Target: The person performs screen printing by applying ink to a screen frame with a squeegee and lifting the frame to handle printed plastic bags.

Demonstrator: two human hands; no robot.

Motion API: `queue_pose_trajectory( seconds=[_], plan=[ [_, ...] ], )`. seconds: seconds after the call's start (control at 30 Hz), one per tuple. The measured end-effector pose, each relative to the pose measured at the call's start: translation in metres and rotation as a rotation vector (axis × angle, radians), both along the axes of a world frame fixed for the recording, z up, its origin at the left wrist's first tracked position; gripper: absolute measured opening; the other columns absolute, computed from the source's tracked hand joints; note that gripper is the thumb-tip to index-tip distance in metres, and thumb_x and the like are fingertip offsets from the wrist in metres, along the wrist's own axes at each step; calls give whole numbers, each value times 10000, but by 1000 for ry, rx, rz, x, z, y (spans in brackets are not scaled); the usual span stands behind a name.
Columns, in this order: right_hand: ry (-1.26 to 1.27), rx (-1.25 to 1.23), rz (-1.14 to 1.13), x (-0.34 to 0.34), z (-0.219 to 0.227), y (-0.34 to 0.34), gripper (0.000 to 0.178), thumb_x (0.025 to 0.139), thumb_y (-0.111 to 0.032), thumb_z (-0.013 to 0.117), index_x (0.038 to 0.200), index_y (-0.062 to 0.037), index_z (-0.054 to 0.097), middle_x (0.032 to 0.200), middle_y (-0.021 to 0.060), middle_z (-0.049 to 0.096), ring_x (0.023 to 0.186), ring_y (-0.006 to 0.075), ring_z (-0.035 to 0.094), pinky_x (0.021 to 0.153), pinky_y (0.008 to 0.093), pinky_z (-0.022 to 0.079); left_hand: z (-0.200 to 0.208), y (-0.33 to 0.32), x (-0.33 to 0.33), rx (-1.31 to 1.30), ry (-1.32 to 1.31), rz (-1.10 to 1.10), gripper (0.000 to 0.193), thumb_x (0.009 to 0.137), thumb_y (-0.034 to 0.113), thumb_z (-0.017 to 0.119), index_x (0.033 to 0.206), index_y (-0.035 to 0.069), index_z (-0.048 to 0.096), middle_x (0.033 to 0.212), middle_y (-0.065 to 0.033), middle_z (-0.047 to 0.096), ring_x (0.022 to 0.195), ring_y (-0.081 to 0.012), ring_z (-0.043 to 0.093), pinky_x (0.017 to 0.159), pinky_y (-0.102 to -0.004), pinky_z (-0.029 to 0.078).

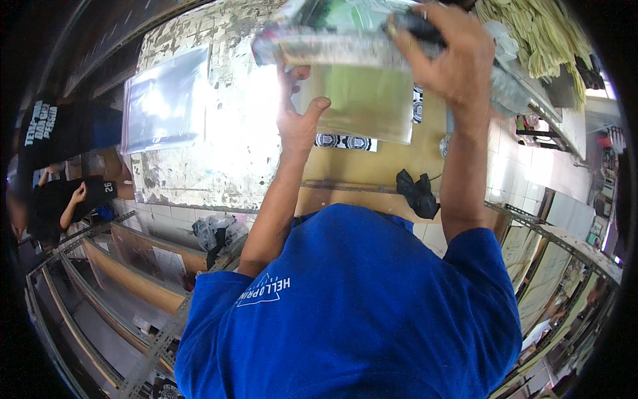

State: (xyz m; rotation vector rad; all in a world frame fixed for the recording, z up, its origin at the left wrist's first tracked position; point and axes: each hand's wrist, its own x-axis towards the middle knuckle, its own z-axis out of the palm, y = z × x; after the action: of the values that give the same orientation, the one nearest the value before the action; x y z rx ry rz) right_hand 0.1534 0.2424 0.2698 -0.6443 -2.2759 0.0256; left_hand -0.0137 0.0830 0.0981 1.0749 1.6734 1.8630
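A screen printing frame [332, 52] with a splattered, pale near rail and green mesh is tilted up at the top of the view. My left hand [299, 110] is at its near rail, fingers curled against the underside and partly hidden, thumb sticking out to the right. My right hand [458, 56], smeared by motion, is closed around a black object [422, 28] over the frame's right end; its kind is too blurred to tell. Below the frame, a clear plastic sheet [372, 106] lies over the yellowish work board [392, 169]. Black-and-white printed pieces [344, 142] peek out beneath that sheet.
Left of the board, a stack of clear plastic sheets [166, 103] lies on the paint-stained tabletop [232, 143]. A crumpled black cloth [417, 193] hangs at the near edge. Shelving racks [133, 272] flank me. Two people [73, 193] are at the left; yellowish cloths [531, 33] hang far right.
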Motion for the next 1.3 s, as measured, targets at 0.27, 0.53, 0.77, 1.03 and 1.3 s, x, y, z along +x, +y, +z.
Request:
queue_pose_trajectory(
  seconds=[0.27,0.53,0.77,1.03,1.3],
  plan=[
    [0,-482,1,28,-88,-44,345,769,-93,783,1112,-109,747,957,135,728,860,297,656,792,372,489,-50,-47,5,-78,-176,55,819,615,2,928,1330,-54,532,1149,-89,658,1058,-185,628,962,-335,509],
    [-664,-508,-86,31,-175,-49,768,720,-238,831,1428,-273,534,1071,134,649,1068,305,569,897,475,357,-94,-70,8,-446,662,240,951,492,541,907,1252,26,661,1459,-172,458,1293,-379,390,1078,-520,268],
    [-477,-477,-182,10,-212,5,785,687,-194,840,1405,-320,550,1261,219,607,1169,330,530,929,471,319,-101,-74,9,-485,668,258,946,507,627,848,1212,18,681,1482,-188,432,1313,-419,331,1079,-550,237],
    [-332,-351,-139,-25,-227,127,657,732,-197,802,1350,-292,600,1233,197,627,1148,372,559,930,544,397,-101,-75,10,-440,657,254,942,557,638,839,1246,19,661,1466,-186,447,1322,-410,342,1083,-556,236],
    [-325,-297,-55,-18,-199,93,350,808,-149,747,1154,-176,694,866,165,680,862,386,650,749,478,486,-109,-78,9,-433,577,217,941,564,560,889,1304,42,624,1250,-111,592,1257,-301,430,1056,-474,232]
  ],
)
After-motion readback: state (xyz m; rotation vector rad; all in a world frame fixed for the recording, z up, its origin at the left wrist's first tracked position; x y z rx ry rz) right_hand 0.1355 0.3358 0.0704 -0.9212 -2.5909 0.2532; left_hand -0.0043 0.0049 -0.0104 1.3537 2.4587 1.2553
